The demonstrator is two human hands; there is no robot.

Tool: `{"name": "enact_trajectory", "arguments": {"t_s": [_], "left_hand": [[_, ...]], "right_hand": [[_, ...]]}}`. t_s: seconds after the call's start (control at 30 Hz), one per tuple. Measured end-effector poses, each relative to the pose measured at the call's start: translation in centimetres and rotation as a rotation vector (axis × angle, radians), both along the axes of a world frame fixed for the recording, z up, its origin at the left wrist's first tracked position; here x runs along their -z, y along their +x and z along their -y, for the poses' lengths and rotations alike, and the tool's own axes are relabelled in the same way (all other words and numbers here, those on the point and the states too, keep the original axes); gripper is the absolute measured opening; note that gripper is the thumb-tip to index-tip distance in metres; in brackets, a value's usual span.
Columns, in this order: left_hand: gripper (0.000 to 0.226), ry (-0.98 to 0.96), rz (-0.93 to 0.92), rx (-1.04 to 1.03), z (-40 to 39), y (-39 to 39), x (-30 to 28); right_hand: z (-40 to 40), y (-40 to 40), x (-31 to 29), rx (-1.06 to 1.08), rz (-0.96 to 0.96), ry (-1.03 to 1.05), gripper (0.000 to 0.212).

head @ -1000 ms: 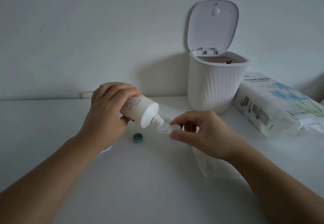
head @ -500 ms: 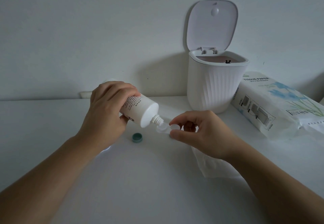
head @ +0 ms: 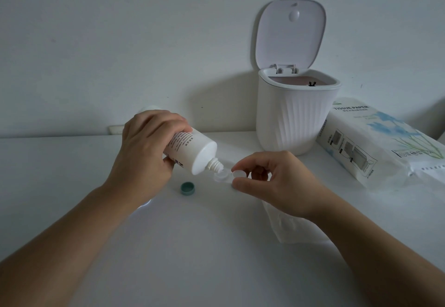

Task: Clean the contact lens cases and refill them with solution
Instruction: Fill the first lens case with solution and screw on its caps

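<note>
White plastic everywhere, but basically nothing has moved over the last second. The left hand (head: 142, 155) keeps gripping the solution bottle (head: 192, 151) tipped down, nozzle right over the open well of the lens case (head: 222, 176), which sits mid-frame just off the tabletop (head: 192, 246). The right hand (head: 272, 181) pinches the case by its other, capped side. Can't see any liquid, too small to tell. My guess: the fill is mid-squeeze, so this well isn't done yet. The teal cap (head: 187, 188) lies below the bottle; bin (head: 293, 116) and tissue pack (head: 375, 138) at right.
</note>
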State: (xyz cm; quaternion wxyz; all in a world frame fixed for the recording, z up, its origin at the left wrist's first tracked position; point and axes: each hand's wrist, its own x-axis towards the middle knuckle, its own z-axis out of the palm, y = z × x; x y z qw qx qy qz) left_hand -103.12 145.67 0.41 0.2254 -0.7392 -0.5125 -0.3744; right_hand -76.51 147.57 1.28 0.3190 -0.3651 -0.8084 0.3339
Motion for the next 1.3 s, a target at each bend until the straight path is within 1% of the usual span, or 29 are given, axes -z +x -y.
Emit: {"name": "enact_trajectory", "arguments": {"t_s": [0.17,0.33,0.5,0.67,0.73,0.83,1.03,1.3], "left_hand": [[0.068,-0.003,0.019,0.000,0.1,0.1,-0.2],[0.068,-0.042,0.081,0.013,0.3,0.2,-0.1],[0.066,-0.110,0.223,0.063,0.7,0.5,-0.4],[0.071,-0.206,0.475,0.076,1.3,0.4,-0.3],[0.071,-0.233,0.548,0.070,1.4,0.2,-0.2],[0.067,-0.266,0.605,0.053,1.3,0.0,0.0],[0.064,-0.296,0.724,0.046,0.9,-0.3,0.3],[0.054,-0.348,0.808,0.033,0.5,-0.4,0.4]], "right_hand": [[0.0,0.1,0.0,0.006,0.002,-0.001,0.009],[-0.1,0.0,0.0,0.013,-0.006,0.001,0.011],[-0.1,0.1,0.0,0.011,-0.012,0.007,0.011],[-0.1,0.1,-0.1,0.005,0.003,0.029,0.012],[-0.1,0.1,-0.1,0.001,0.010,0.026,0.014],[-0.1,0.1,-0.1,0.000,0.003,0.012,0.015],[-0.2,0.1,-0.1,-0.010,0.009,0.007,0.011],[-0.3,0.2,0.0,0.003,-0.009,-0.017,0.012]]}}
